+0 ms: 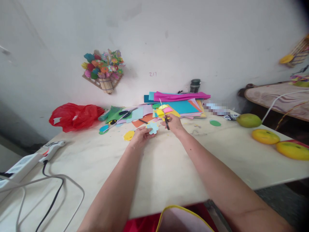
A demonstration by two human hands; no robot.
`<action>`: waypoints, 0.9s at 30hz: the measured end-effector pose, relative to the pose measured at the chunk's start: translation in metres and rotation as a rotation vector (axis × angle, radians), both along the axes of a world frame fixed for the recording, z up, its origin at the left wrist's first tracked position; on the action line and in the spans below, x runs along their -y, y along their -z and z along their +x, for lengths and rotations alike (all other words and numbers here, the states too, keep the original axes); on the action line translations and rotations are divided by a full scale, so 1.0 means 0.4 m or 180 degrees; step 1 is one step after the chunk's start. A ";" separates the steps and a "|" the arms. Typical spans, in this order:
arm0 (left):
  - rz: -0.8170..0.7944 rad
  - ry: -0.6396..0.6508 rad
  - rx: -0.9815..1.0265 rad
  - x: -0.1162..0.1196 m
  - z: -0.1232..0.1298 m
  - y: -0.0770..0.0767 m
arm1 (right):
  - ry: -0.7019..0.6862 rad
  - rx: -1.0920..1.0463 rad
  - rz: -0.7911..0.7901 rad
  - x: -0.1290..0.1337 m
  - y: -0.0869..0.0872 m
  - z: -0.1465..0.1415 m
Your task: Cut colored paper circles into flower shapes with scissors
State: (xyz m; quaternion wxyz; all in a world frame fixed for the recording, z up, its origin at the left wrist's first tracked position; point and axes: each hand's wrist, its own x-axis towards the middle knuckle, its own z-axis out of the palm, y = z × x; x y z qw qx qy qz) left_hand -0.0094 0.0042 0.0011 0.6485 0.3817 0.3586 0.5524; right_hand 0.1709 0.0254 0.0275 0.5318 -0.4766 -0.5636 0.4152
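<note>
Pinched in my left hand [142, 137] is a light blue paper flower [153, 128] with a scalloped edge. My right hand [174, 124] grips a pair of scissors [166, 121] by the dark handles, blades pointing up and away from me, a little to the right of the flower. A yellow paper cutout [128, 135] lies on the table just left of my left hand. Behind both hands are sheets of coloured paper [184, 107], with small yellow and pink pieces [168, 110] on top. My fingers partly cover the flower's lower edge.
A second pair of scissors [127, 112] and a red plastic bag [76, 116] sit at the back left. Power strips [51, 151] with loose cables run along the left edge. Mangoes [265, 136] and a green paper circle [215, 123] are on the right. A dark jar [195, 85] stands behind.
</note>
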 end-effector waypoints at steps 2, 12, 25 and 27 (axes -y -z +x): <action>0.0020 0.0077 -0.0110 0.003 0.001 -0.003 | -0.0082 -0.0263 -0.0024 0.016 -0.012 -0.007; 0.0159 0.0562 -0.0536 0.003 0.007 0.008 | -0.1154 -0.0165 -0.0039 0.045 -0.015 -0.011; 0.0082 0.0181 -0.0417 0.010 0.020 -0.009 | -0.0681 -0.0254 -0.0070 0.037 0.003 -0.049; 0.0108 0.0051 -0.0365 0.008 0.023 -0.008 | -0.0521 -0.0353 -0.0106 0.041 0.001 -0.055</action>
